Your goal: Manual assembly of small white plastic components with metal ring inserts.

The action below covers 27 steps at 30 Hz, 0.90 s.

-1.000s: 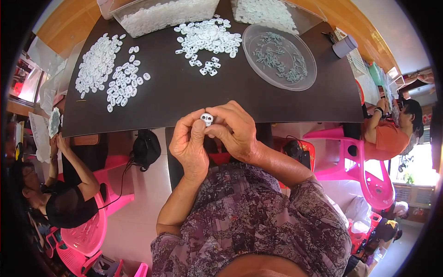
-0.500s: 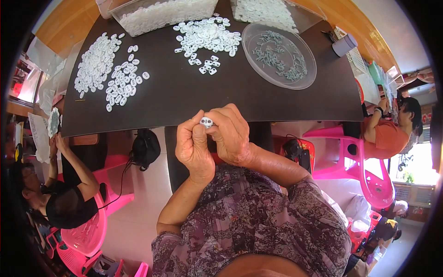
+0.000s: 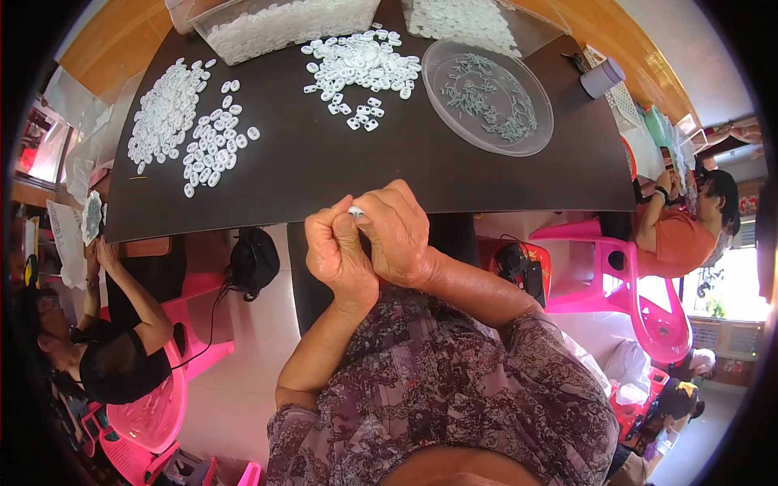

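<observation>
A small white plastic cord lock (image 3: 355, 211) with two holes sits pinched between my hands, just off the table's near edge. My left hand (image 3: 340, 263) has its thumb and bent forefinger closed on it. From the other side, my right hand (image 3: 397, 231) grips it too, fingers folded over. Most of the piece is hidden by the fingertips. Beyond my hands, a heap of similar white pieces (image 3: 365, 63) lies mid-table, with a few loose ones in front. A round clear tray (image 3: 486, 141) holds many small grey-green springs (image 3: 470, 93).
Two heaps of oval white pieces (image 3: 166, 113) lie on the dark table (image 3: 292, 174) at left. Clear bins (image 3: 231, 50) of white pieces line the back. A grey cylinder (image 3: 602, 78) stands at right. Co-workers sit on pink chairs (image 3: 660, 324) at both sides.
The cord lock has tilted: its two-holed face showed before, and now only a narrow part shows. My hands have closed further over it and shifted slightly left.
</observation>
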Tool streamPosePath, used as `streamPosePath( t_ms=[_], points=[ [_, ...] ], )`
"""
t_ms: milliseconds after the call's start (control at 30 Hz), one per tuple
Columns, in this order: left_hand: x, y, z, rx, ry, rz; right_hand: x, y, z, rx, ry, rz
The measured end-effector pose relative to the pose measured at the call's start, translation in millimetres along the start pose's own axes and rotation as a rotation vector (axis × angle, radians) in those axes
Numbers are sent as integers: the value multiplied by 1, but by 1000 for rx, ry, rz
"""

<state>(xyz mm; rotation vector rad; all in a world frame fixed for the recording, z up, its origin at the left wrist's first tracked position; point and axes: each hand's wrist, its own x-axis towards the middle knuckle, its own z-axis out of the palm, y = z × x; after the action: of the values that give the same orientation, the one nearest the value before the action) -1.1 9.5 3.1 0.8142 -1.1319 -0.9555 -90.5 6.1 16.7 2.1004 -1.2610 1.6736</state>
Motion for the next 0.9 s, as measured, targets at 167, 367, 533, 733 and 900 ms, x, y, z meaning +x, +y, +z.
streamPosePath(
  t_ms=[167, 367, 533, 733, 900],
  points=[
    [12, 14, -4, -219, 21, -257, 15, 1, -15, 59, -221, -9],
    [16, 17, -13, -366, -135, -318, 15, 6, -19, 67, -227, 75],
    [6, 7, -9, -155, -96, -108, 9, 6, -14, 74, -112, -3],
    [-1, 2, 0, 39, -23, 131, 4, 0, -9, 53, -41, 17],
    [1, 0, 2, 88, 22, 131, 0, 1, 0, 46, -11, 10]
  ],
)
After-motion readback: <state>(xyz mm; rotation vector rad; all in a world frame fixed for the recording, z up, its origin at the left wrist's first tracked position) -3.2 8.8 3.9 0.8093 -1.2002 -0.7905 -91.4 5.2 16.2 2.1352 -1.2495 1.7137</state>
